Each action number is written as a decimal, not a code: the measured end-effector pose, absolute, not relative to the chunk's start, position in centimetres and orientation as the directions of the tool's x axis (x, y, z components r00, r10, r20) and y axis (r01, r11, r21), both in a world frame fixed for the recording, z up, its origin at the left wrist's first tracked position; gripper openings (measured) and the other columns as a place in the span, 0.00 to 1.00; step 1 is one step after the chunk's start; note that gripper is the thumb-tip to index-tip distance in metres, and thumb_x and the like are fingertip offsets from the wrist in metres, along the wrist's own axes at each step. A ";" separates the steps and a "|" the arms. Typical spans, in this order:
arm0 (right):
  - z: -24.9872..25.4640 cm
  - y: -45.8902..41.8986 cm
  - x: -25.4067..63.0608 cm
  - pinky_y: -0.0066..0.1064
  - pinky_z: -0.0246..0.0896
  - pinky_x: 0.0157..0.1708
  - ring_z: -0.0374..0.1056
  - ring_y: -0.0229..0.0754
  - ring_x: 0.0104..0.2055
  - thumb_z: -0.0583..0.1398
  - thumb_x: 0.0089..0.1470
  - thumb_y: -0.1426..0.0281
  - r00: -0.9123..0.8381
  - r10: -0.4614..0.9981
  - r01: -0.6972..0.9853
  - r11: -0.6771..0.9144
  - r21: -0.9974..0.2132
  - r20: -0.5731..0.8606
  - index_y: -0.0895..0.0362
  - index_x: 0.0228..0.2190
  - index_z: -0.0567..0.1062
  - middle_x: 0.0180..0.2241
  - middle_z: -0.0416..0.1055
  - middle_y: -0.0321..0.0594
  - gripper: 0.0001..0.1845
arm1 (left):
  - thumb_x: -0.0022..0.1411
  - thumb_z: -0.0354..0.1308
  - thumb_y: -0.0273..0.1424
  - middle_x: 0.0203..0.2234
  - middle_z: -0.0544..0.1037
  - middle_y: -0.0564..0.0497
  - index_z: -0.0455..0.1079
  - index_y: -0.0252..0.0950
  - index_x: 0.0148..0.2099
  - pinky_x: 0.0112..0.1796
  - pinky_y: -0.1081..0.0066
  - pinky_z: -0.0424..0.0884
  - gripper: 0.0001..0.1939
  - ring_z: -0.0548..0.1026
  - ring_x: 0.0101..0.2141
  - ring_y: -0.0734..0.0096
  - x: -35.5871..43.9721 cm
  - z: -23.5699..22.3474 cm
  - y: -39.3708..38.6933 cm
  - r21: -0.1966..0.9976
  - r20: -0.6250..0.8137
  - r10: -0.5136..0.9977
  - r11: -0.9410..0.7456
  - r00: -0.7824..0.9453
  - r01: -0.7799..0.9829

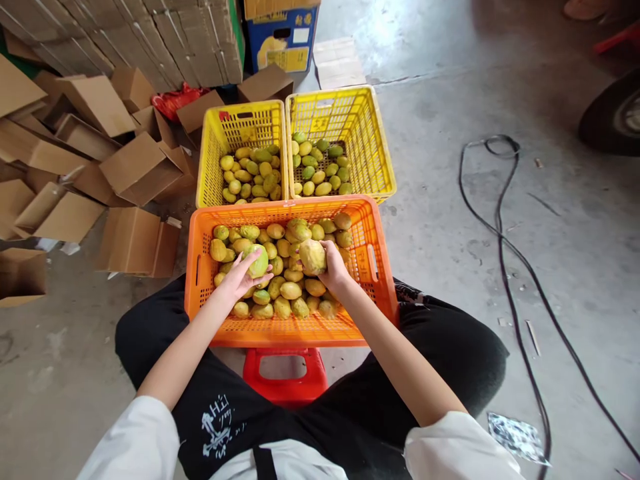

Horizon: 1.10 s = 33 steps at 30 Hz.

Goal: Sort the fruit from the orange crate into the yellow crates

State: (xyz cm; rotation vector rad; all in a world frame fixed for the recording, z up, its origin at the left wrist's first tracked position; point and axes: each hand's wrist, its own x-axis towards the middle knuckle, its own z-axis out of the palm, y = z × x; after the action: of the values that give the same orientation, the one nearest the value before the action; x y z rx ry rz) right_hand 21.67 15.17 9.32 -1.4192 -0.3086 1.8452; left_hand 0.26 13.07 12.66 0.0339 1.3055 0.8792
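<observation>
The left grip (242,276) holds a green fruit (258,263), thumb and fingers splayed about it; how firmly they press is hard to tell. The right grip (333,266) pinches a blotchy yellowish fruit (313,257), to the right of the left grip. Beneath both grips, an orange crate (293,335) carries a spread of yellow-green fruits (291,291). Beyond the grips stand two yellow crates (214,147), with fruit inside. Well left of the left grip lie cardboard boxes (140,170); well right of the right grip, a black cable (500,231) loops across the floor (425,220).
</observation>
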 end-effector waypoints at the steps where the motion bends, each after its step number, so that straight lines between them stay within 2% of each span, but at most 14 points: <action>1: 9.3 15.2 21.7 0.42 0.76 0.36 0.77 0.54 0.43 0.58 0.52 0.47 -0.065 0.705 -0.426 -0.659 -0.620 -0.706 0.50 0.37 0.74 0.33 0.80 0.42 0.22 | 0.56 0.71 0.28 0.33 0.80 0.47 0.71 0.37 0.45 0.41 0.56 0.83 0.16 0.82 0.32 0.62 0.3 12.6 13.0 0.505 -0.805 0.593 0.681 -0.005 -0.531; 4: 9.5 15.1 21.9 0.40 0.75 0.38 0.76 0.52 0.44 0.64 0.48 0.45 -0.057 0.758 -0.404 -0.613 -0.679 -0.650 0.49 0.36 0.74 0.36 0.79 0.39 0.23 | 0.54 0.71 0.25 0.35 0.80 0.47 0.71 0.36 0.44 0.43 0.55 0.82 0.16 0.82 0.34 0.61 0.5 12.3 12.7 0.522 -0.791 0.612 0.676 0.003 -0.520; 8: 9.7 14.8 22.1 0.38 0.75 0.40 0.76 0.47 0.42 0.71 0.42 0.52 -0.080 0.804 -0.425 -0.562 -0.709 -0.590 0.49 0.37 0.73 0.41 0.77 0.37 0.24 | 0.57 0.67 0.26 0.38 0.81 0.44 0.72 0.34 0.45 0.46 0.56 0.81 0.13 0.82 0.40 0.60 0.7 12.1 12.6 0.529 -0.767 0.641 0.641 0.010 -0.557; 12: 9.7 14.7 22.1 0.38 0.75 0.39 0.77 0.46 0.41 0.72 0.40 0.56 -0.062 0.802 -0.433 -0.558 -0.708 -0.594 0.48 0.40 0.72 0.45 0.77 0.37 0.26 | 0.57 0.65 0.24 0.39 0.81 0.46 0.74 0.34 0.44 0.50 0.58 0.80 0.11 0.81 0.42 0.61 0.8 11.8 13.1 0.529 -0.765 0.642 0.592 -0.040 -0.608; 16: 9.9 14.7 22.2 0.37 0.75 0.39 0.78 0.48 0.43 0.67 0.46 0.54 -0.073 0.773 -0.418 -0.597 -0.684 -0.630 0.48 0.40 0.72 0.44 0.79 0.37 0.21 | 0.62 0.62 0.30 0.37 0.82 0.45 0.75 0.35 0.45 0.47 0.61 0.81 0.09 0.81 0.43 0.59 0.7 11.3 13.4 0.515 -0.786 0.616 0.598 -0.059 -0.614; 20: 10.1 14.9 22.2 0.38 0.75 0.37 0.78 0.50 0.43 0.60 0.52 0.52 -0.116 0.729 -0.437 -0.647 -0.624 -0.675 0.50 0.38 0.73 0.38 0.81 0.40 0.17 | 0.67 0.56 0.34 0.38 0.83 0.43 0.74 0.35 0.48 0.45 0.61 0.81 0.12 0.83 0.43 0.56 0.8 11.4 13.4 0.500 -0.789 0.614 0.622 -0.021 -0.603; 26: 9.9 15.1 22.0 0.36 0.74 0.34 0.78 0.50 0.42 0.53 0.56 0.49 -0.167 0.712 -0.425 -0.676 -0.602 -0.682 0.52 0.38 0.76 0.35 0.81 0.43 0.23 | 0.68 0.53 0.34 0.39 0.84 0.42 0.73 0.35 0.53 0.46 0.57 0.80 0.16 0.83 0.43 0.54 1.4 12.3 13.3 0.448 -0.814 0.581 0.650 0.021 -0.613; 30: 9.9 15.0 22.0 0.36 0.73 0.33 0.77 0.49 0.41 0.49 0.57 0.44 -0.165 0.715 -0.404 -0.678 -0.615 -0.680 0.52 0.39 0.77 0.36 0.81 0.43 0.29 | 0.70 0.47 0.36 0.37 0.84 0.41 0.75 0.34 0.52 0.45 0.57 0.80 0.19 0.83 0.43 0.53 1.3 12.3 13.5 0.421 -0.824 0.564 0.669 0.049 -0.613; 33: 9.8 15.0 22.0 0.36 0.72 0.34 0.76 0.50 0.42 0.50 0.55 0.41 -0.135 0.726 -0.375 -0.668 -0.643 -0.675 0.51 0.38 0.77 0.36 0.81 0.43 0.31 | 0.70 0.47 0.38 0.35 0.83 0.41 0.76 0.33 0.49 0.42 0.59 0.82 0.19 0.83 0.41 0.54 1.0 12.0 13.6 0.434 -0.815 0.576 0.681 0.065 -0.590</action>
State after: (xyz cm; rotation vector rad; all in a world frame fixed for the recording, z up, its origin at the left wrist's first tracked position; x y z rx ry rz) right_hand 21.99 14.98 9.84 -1.3852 -0.4143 1.8837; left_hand 0.99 13.58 11.97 -0.0136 1.2224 0.8793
